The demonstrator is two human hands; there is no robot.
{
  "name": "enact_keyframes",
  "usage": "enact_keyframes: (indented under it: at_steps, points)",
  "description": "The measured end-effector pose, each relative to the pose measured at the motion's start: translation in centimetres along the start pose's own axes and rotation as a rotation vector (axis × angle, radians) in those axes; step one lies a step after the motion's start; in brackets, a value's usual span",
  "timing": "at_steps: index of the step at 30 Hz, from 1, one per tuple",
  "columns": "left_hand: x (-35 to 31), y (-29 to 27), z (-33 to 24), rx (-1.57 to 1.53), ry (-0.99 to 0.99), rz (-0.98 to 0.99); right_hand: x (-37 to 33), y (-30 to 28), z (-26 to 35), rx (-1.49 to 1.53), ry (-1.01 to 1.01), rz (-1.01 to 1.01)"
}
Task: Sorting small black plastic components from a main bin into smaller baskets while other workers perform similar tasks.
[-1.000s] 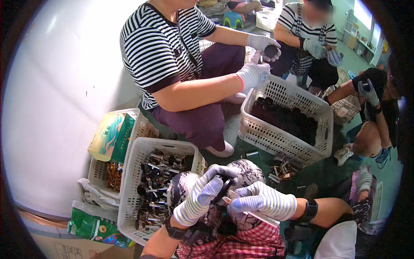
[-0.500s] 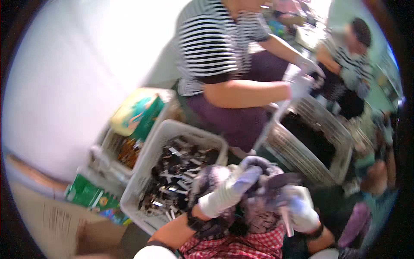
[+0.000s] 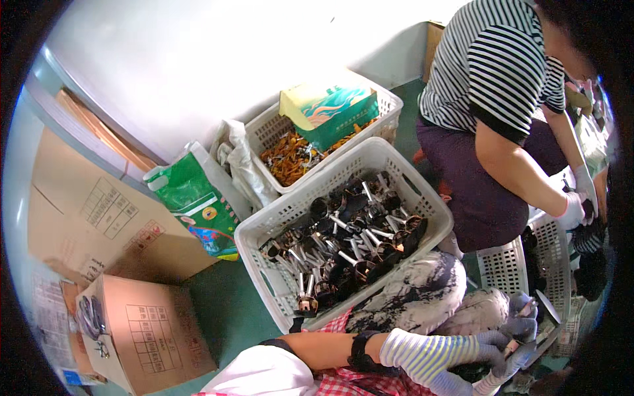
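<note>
My left hand (image 3: pixel 439 356), in a striped glove with grey fingertips, reaches across the lower right, its fingers closed around something small that I cannot make out. My right hand (image 3: pixel 496 381), gloved too, is partly cut off by the lower edge. Its grey fingertips press together close to the left ones. Beside my lap a white plastic basket (image 3: pixel 264 218) holds many dark sunglasses (image 3: pixel 363 267), some with pale sleeves on their temples. Patterned trousers (image 3: pixel 422 294) and a red checked cloth (image 3: pixel 370 379) cover my lap.
A second white basket (image 3: pixel 389 109) holds amber-brown pieces and a yellow-green box (image 3: pixel 330 112). A green bag (image 3: pixel 198 198) and cardboard boxes (image 3: pixel 155 330) stand at left. At right a person in a striped shirt (image 3: pixel 508 72) works with gloved hands above another basket (image 3: pixel 502 264).
The view has swung left, so the baskets and coworker sit further right. My hands have shifted to the lower right of the picture and are now close together.
</note>
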State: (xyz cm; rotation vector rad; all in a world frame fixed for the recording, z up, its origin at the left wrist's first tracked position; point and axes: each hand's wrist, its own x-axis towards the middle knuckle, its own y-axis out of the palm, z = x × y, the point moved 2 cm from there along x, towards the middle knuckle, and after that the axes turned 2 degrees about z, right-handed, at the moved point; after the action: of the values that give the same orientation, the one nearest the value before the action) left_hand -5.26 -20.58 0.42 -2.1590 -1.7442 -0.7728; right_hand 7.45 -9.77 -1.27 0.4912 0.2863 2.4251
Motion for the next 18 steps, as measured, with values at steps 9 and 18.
enact_keyframes:
  at_steps: [9,18]
  points:
    - [-7.4,-9.5,-1.2,0.409,-0.143,-0.599,3.7,-0.4,-2.0,-0.465,-0.142,0.036]
    - [-31.6,-22.0,10.8,0.404,-0.827,-1.379,1.3,-6.2,-1.1,-0.698,-0.084,-0.314]
